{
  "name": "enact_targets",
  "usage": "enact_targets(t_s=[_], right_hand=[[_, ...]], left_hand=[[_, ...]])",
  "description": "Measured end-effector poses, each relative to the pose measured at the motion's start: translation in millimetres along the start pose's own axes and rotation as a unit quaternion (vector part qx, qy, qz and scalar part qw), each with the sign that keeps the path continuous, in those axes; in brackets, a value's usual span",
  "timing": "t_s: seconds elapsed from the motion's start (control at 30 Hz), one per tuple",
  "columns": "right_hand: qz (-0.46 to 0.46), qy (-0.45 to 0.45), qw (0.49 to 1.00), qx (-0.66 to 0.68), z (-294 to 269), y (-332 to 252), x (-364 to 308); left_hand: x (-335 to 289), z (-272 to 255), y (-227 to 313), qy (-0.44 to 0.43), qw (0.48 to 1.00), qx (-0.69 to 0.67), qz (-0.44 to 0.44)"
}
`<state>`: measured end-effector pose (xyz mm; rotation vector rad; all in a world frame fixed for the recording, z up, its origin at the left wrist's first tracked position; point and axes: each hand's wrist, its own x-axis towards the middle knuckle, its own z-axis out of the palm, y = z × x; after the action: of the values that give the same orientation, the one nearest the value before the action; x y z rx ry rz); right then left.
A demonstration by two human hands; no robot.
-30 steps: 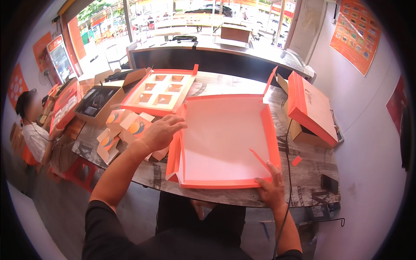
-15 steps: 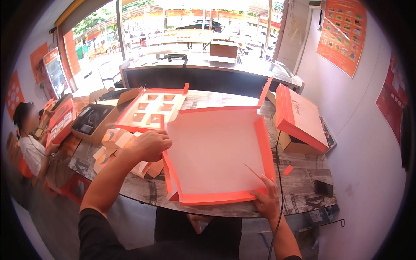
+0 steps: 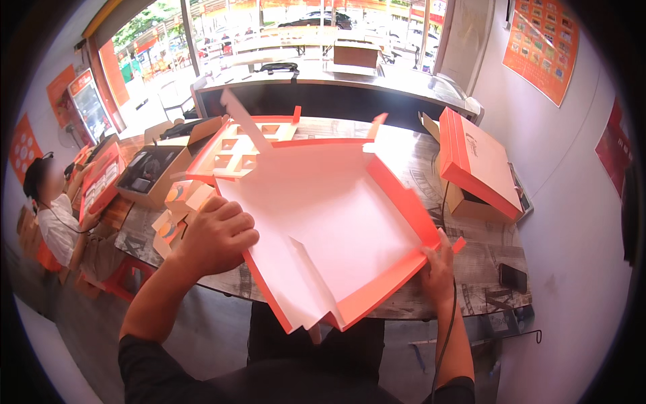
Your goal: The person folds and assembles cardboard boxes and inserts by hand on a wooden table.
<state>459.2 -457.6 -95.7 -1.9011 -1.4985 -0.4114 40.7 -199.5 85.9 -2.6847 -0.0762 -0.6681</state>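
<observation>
An open orange cardboard box with a white inside is held up over the table's near edge, turned askew with one corner toward me. My left hand has its fingers curled over the box's left side. At the right-hand corner my right hand grips the orange wall, its thumb hidden. The left wall lies splayed outward, and a loose flap sticks up inside the near left part. Another long flap rises at the far left corner. Past my left hand lie several small folded cartons.
Behind is an orange tray with square compartments. A brown carton with black contents stands left; a closed orange box rests on another carton at right. A black phone-like slab lies near the right edge. A seated person handles a box.
The box has turned counterclockwise and tilted, its near left corner swinging toward me. Its left wall has spread outward. My right hand has moved up and right with its corner.
</observation>
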Motion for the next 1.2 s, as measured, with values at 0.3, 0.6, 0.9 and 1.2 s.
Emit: enact_targets(t_s=[0.3,0.6,0.9,1.2], right_hand=[[0.071,0.012,0.996,0.052,21,26,13],[0.146,0.058,0.939,0.307,12,4,-4],[0.018,-0.027,0.994,0.105,-37,-49,-12],[0.045,-0.065,0.985,0.155,-32,-20,-13]], left_hand=[[1,25,59,-0.048,0.997,-0.032,0.044],[32,62,103,-0.134,0.987,-0.09,0.001],[62,98,148,-0.136,0.982,-0.127,-0.014],[76,107,182,-0.091,0.978,-0.184,-0.041]])
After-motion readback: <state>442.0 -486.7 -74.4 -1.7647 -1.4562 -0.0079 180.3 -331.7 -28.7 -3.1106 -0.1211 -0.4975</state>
